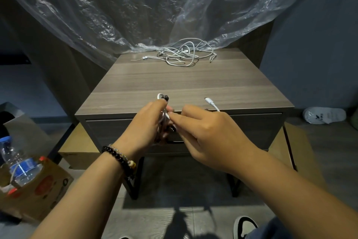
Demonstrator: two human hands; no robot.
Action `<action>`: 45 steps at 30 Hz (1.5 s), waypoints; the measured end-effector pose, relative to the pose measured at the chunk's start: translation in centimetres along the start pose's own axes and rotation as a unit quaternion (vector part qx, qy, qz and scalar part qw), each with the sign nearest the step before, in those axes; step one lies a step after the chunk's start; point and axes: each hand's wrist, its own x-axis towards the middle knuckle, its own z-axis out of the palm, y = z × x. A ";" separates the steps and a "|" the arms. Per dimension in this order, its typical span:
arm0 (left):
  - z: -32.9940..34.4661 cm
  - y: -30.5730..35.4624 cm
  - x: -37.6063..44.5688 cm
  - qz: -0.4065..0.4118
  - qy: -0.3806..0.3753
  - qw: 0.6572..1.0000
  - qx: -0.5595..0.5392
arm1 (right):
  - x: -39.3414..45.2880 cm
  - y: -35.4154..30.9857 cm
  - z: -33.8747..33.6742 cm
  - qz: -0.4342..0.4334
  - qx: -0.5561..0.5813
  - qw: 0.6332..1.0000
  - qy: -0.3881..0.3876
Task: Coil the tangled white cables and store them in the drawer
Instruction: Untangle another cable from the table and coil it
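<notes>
One clear plastic sheet (120,15) is hanging behind one wood-grain counter (184,81), draping onto its back edge. One drawer (251,130) is sitting closed in the counter's front. One cardboard box (36,186) is standing on the floor at left, holding one water bottle (18,163). One tangled pile of white cables (184,54) is lying at the counter's rear; I cannot count the strands. One coiled cable (163,116) is being held before the drawer: the left hand (143,128) is gripping the loops, and the right hand (205,136) is pinching a strand, its connector end (210,102) sticking out above. One white slipper (324,115) is lying at right.
</notes>
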 end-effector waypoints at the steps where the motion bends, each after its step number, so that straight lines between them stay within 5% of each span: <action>1: 0.0 0.0 0.1 0.002 0.013 1.000 -0.019 | 0.0 0.0 0.0 0.007 0.020 1.000 -0.002; 13: -1.2 0.8 0.9 0.025 0.107 0.968 -0.228 | 0.0 -1.5 0.8 0.009 0.159 0.984 -0.075; 26: -2.8 1.1 1.0 0.043 0.072 0.902 -0.423 | -0.2 -0.7 0.4 0.044 0.152 0.982 -0.108; 31: -3.5 1.2 0.8 0.029 0.057 0.883 -0.466 | -0.4 0.0 0.4 0.104 0.246 0.958 -0.107; 37: -3.4 1.2 0.1 -0.020 -0.037 0.894 -0.447 | -0.3 1.0 0.5 0.143 0.202 0.961 -0.120; 45: -2.0 1.3 -0.4 -0.026 -0.076 0.938 -0.338 | -0.2 1.3 -0.4 0.166 0.152 0.974 0.018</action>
